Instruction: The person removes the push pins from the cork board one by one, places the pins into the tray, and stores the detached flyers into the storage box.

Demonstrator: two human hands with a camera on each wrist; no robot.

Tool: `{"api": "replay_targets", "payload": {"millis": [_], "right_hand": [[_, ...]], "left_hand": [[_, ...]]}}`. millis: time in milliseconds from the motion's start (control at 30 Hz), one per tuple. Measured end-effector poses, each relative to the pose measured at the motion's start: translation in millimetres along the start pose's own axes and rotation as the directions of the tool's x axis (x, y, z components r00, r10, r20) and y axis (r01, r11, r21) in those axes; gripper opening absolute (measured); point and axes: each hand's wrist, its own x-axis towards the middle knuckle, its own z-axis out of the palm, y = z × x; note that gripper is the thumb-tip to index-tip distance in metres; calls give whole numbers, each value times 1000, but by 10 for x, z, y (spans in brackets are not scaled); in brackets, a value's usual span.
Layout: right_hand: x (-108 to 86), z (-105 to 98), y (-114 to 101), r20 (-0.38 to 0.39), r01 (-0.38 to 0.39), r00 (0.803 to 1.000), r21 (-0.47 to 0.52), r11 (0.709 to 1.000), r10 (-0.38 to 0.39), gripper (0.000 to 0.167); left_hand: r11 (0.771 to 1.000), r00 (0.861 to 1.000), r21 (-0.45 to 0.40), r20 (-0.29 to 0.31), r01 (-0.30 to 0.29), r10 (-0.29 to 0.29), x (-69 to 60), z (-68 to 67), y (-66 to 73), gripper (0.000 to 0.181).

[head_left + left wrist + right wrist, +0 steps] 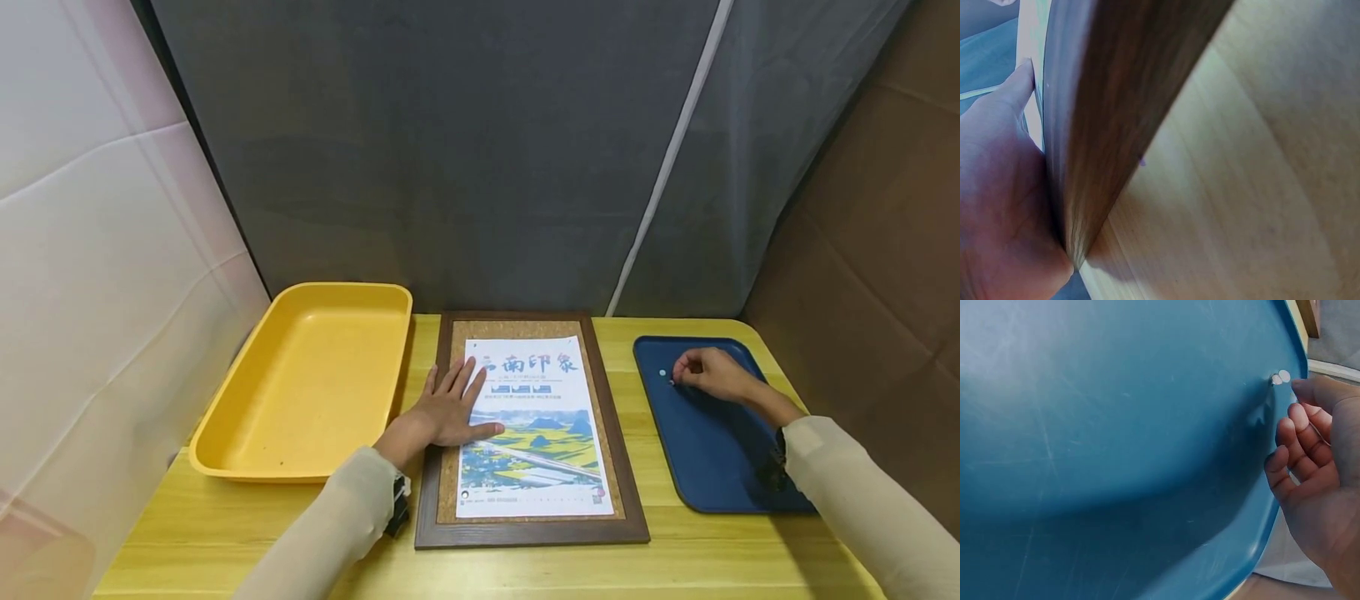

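In the head view a printed poster sheet [536,450] with blue Chinese characters and a landscape picture lies on a cork board [516,328] with a brown wooden frame. My left hand [446,412] rests on the sheet's left side and the frame, fingers spread; the left wrist view shows the frame's edge [1122,81] against the palm. Over the far left part of a blue tray [720,462] is my right hand [716,372], fingers bent. Right at its fingertips, two small whitish, tack-like discs [1284,375] lie on the tray. Whether the fingertips pinch anything is unclear.
A large yellow tray [307,375] stands left of the board on the wooden table [675,567]. Behind the table hangs a dark grey curtain [450,167]. A white sheet [112,250] bounds the left side and a brown one [885,233] the right.
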Motion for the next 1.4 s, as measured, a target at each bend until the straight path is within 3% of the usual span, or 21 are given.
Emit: {"api": "replay_targets", "payload": {"millis": [533, 867, 1400], "right_hand": [[13, 141, -349, -1, 166, 986, -4, 986, -166, 8], [28, 255, -639, 9, 296, 955, 30, 955, -297, 6], [-105, 448, -881, 95, 365, 923, 99, 926, -374, 5]], "left_hand": [[1000, 1000, -21, 6, -5, 5, 54, 41, -68, 112], [1000, 1000, -8, -20, -5, 5, 64, 44, -76, 113], [1000, 1000, 5, 10, -1, 1, 57, 62, -44, 113]]}}
